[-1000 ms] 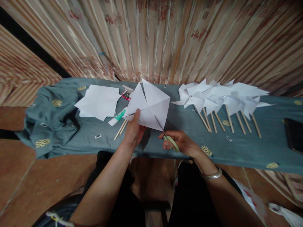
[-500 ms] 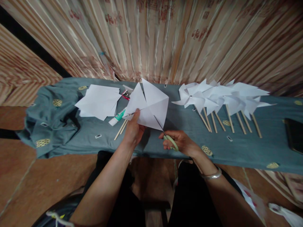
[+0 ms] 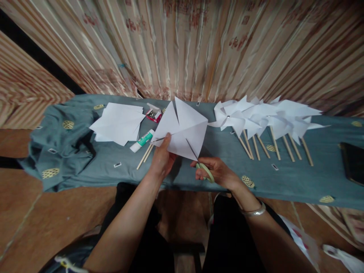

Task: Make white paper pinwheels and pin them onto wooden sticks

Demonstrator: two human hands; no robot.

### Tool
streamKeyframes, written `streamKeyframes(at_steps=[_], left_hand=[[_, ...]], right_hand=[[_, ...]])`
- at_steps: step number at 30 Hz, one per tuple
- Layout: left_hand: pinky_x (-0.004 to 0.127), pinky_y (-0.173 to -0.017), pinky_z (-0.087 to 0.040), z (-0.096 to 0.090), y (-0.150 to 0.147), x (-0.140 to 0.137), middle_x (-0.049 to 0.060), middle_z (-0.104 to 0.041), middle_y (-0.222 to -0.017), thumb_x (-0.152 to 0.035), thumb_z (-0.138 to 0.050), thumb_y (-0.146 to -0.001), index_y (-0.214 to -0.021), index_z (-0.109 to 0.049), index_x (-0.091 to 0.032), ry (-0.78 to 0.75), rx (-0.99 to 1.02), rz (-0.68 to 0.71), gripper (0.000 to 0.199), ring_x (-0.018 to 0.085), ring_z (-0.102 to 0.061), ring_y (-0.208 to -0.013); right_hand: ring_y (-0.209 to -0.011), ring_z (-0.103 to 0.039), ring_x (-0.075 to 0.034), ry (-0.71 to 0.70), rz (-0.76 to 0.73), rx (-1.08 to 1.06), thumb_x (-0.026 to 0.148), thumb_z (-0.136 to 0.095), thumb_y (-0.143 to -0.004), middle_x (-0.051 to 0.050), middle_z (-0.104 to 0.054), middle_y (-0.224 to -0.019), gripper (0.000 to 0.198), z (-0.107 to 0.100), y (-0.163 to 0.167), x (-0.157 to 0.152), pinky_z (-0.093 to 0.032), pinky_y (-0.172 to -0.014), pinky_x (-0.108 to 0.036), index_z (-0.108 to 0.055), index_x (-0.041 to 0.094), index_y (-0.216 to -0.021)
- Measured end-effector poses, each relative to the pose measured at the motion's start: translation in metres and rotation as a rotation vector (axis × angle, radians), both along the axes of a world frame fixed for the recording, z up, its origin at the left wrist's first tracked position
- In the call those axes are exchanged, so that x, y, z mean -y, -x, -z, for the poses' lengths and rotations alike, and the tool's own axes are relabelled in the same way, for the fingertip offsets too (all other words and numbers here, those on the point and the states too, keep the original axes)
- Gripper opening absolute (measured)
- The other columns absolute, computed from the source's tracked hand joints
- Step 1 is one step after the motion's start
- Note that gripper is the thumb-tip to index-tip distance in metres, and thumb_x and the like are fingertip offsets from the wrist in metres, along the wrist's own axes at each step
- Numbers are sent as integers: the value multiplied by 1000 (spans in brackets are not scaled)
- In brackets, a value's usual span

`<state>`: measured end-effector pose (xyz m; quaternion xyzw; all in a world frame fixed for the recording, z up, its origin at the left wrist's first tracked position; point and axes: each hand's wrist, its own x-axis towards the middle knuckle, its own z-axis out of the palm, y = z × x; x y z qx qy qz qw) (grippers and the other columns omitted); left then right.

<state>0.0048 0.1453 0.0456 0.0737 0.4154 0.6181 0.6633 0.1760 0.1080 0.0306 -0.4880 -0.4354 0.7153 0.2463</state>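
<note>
A white square sheet of paper (image 3: 189,117) with slits running in from its corners is pinched in my left hand (image 3: 163,157), thumb on top at its lower left edge. My right hand (image 3: 214,171) grips scissors (image 3: 205,171) with pale green handles. Their dark blades lie along the paper's lower right corner, pointing toward its middle. Left of the sheet are a glue stick (image 3: 142,141) with a green and white label, two wooden sticks (image 3: 145,156) partly under the paper, and a small open red and white box (image 3: 154,113) of shiny metal bits.
A stack of white paper (image 3: 119,123) lies at the left. Several white paper pinwheels (image 3: 256,117) on wooden sticks line the right side of the cloth-covered table (image 3: 176,182). A dark phone-like object (image 3: 352,161) rests at the far right, with a pleated curtain (image 3: 182,49) behind.
The paper has shifted slightly to the right and down, away from the small box, which now shows more fully. My right hand and the scissors stay almost in place.
</note>
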Motion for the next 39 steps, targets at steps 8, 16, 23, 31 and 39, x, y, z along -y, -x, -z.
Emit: streamKeyframes(at_steps=[8,16,23,31,39], left_hand=[[22,-69,-55,-1,1,0,-1,-72,-79,-18,-60,-89,-105,-66,-18,13,-24,4,17,10,-65,-62],[21,-67,-56,2,-1,2,-1,-72,-80,-16,-58,-91,-106,-66,-18,-6,-14,19,18,10,-66,-62],[19,-64,-55,1,-1,3,0,-72,-76,-17,-56,-92,-107,-65,-17,5,-26,25,18,10,-65,-60],[19,-63,-54,1,0,3,-1,-71,-79,-16,-53,-93,-101,-65,-16,-7,-3,13,14,9,-64,-61],[18,-63,-54,0,1,5,-1,-70,-77,-16,-56,-92,-100,-65,-15,-3,12,25,12,9,-64,-61]], right_hand=[[-54,-59,-10,-7,8,-12,51,-87,-53,2,-62,-58,52,6,-1,-1,-45,-52,-23,-69,15,-85],[-55,-59,-9,2,31,-14,53,-88,-50,1,-65,-61,55,1,1,0,-46,-53,-22,-70,14,-85],[-55,-59,-9,27,54,-19,50,-89,-47,2,-65,-60,55,4,3,0,-46,-53,-22,-70,13,-82],[-51,-56,-8,16,57,-7,53,-88,-46,3,-63,-55,56,4,4,0,-43,-51,-22,-70,13,-82],[-54,-58,-9,-19,27,-2,53,-86,-51,2,-64,-57,55,4,4,1,-44,-52,-22,-70,13,-86]])
